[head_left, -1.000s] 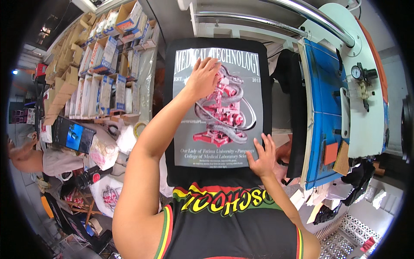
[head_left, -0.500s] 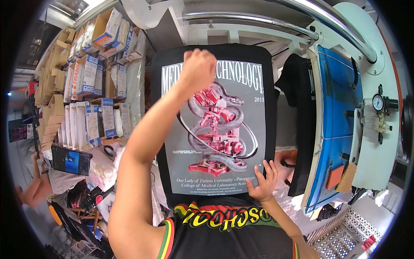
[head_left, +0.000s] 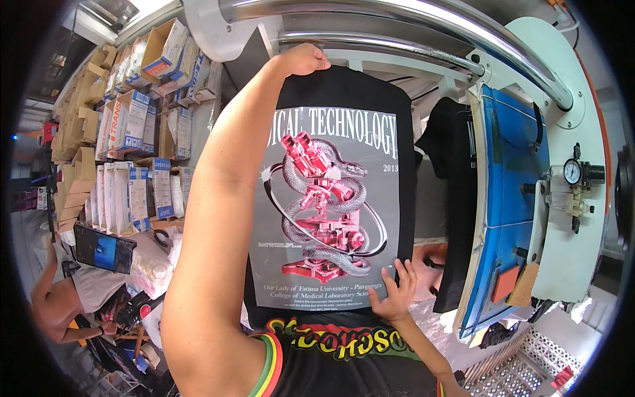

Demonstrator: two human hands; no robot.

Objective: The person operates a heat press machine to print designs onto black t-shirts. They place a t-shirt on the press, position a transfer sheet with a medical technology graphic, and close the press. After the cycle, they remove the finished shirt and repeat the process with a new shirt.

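A black T-shirt (head_left: 405, 192) is spread on a press platen, its far edge toward the metal rails. On it lies a large grey printed panel (head_left: 264, 198) with white lettering and a red microscope wrapped by a snake; I cannot tell whether it is a loose sheet or part of the cloth. My left hand (head_left: 305, 61) reaches over to the shirt's far edge, its fingers closed on the black fabric there. My right hand (head_left: 395, 291) lies with spread fingers on the panel's near right corner. My left forearm hides the panel's upper left part.
Chrome rails (head_left: 397, 56) cross beyond the shirt. To the right stand a blue padded board (head_left: 506, 198), another black garment (head_left: 453, 198) and a pressure gauge (head_left: 573, 173). Stacked cardboard boxes (head_left: 129, 122), a dark phone-like screen (head_left: 106, 248) and another person (head_left: 63, 301) are at left.
My left hand has moved from above the panel's top lettering to the shirt's far edge. My right hand stays at the near right corner. The other person at left has shifted into fuller view.
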